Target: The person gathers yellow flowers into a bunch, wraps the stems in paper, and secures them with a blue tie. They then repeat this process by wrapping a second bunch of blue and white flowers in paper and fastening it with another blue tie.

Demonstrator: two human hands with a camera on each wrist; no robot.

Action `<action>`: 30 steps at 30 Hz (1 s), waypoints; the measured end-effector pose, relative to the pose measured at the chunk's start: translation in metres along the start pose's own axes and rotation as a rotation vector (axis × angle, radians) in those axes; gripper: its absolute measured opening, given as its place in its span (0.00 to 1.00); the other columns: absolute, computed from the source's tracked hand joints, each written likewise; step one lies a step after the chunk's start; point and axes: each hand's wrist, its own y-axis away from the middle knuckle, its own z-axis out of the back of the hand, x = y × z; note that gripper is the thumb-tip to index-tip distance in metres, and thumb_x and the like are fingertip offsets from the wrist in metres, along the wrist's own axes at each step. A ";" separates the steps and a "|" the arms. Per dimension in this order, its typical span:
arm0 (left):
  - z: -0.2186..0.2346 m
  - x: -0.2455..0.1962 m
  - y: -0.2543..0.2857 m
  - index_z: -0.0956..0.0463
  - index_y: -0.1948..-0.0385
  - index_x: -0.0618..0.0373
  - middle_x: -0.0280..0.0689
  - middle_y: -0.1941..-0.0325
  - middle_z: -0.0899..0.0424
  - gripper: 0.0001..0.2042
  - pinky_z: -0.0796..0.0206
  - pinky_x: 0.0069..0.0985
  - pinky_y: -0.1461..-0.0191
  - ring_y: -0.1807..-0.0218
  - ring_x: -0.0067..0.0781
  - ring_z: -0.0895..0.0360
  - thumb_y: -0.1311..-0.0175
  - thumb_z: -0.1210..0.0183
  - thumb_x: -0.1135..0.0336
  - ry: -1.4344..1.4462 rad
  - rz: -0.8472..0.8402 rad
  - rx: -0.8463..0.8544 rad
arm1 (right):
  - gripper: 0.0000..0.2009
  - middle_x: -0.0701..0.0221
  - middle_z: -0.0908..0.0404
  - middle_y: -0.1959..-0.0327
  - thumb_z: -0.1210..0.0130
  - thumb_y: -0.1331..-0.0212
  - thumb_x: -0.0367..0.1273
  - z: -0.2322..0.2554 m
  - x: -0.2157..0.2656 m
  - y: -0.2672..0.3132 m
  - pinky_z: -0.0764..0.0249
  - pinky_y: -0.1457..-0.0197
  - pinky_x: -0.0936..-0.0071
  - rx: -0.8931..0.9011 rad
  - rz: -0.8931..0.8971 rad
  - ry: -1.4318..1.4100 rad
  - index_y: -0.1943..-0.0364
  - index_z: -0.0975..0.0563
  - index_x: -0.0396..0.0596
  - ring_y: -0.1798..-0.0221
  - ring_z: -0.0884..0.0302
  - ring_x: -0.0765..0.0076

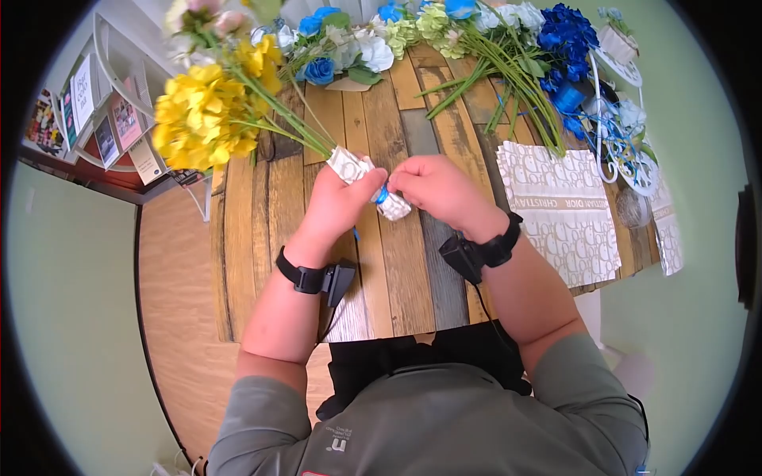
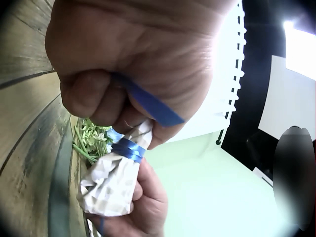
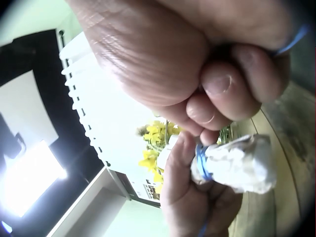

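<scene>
A bouquet with yellow flowers (image 1: 198, 115) points up and to the left, its green stems (image 1: 298, 127) running down into a patterned paper wrap (image 1: 394, 209). My left hand (image 1: 337, 198) grips this wrapped handle, thumb along its upper side. Blue ribbon (image 2: 129, 149) is wound round the paper just below that hand. One loose ribbon tail hangs across the left palm in the left wrist view. Close beside the winding, the curled fingers of my right hand (image 1: 444, 190) pinch the ribbon; a blue end (image 3: 296, 39) shows past that fist. The crumpled paper end sticks out between both hands.
Patterned wrapping sheets (image 1: 556, 214) lie on the wooden table (image 1: 401, 270) at the right. Cut green stems (image 1: 516, 87), blue flowers (image 1: 567, 36) and a spool of blue ribbon (image 1: 567, 97) are behind them. A white metal stand (image 1: 607, 151) is at the right edge. A magazine rack (image 1: 103, 103) stands left.
</scene>
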 end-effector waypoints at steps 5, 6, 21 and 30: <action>0.003 -0.006 0.005 0.25 0.67 0.57 0.25 0.71 0.23 0.05 0.40 0.19 0.73 0.74 0.13 0.31 0.32 0.39 0.69 -0.219 -0.143 -0.131 | 0.10 0.72 0.22 0.80 0.45 0.34 0.32 -0.041 0.002 0.021 0.32 0.72 0.74 -0.192 0.131 0.308 0.67 0.17 0.39 0.77 0.27 0.77; 0.004 -0.007 0.006 0.25 0.68 0.57 0.26 0.73 0.24 0.06 0.38 0.20 0.72 0.74 0.15 0.30 0.33 0.38 0.69 -0.131 -0.143 -0.219 | 0.10 0.72 0.22 0.80 0.45 0.34 0.32 -0.050 0.002 0.022 0.32 0.72 0.74 -0.229 0.169 0.358 0.66 0.17 0.39 0.77 0.28 0.77; -0.013 -0.053 0.033 0.27 0.67 0.50 0.23 0.76 0.29 0.06 0.46 0.14 0.78 0.79 0.12 0.36 0.32 0.39 0.66 0.431 0.054 0.104 | 0.09 0.82 0.28 0.80 0.45 0.32 0.34 0.027 0.055 0.030 0.44 0.77 0.82 0.141 -0.073 0.051 0.65 0.18 0.44 0.80 0.38 0.87; -0.005 -0.052 0.029 0.25 0.69 0.54 0.25 0.75 0.24 0.06 0.41 0.18 0.75 0.76 0.13 0.31 0.33 0.38 0.68 0.404 -0.097 -0.113 | 0.12 0.62 0.25 0.81 0.44 0.32 0.36 -0.085 0.008 0.079 0.33 0.71 0.66 -0.234 0.397 0.714 0.69 0.19 0.42 0.79 0.33 0.66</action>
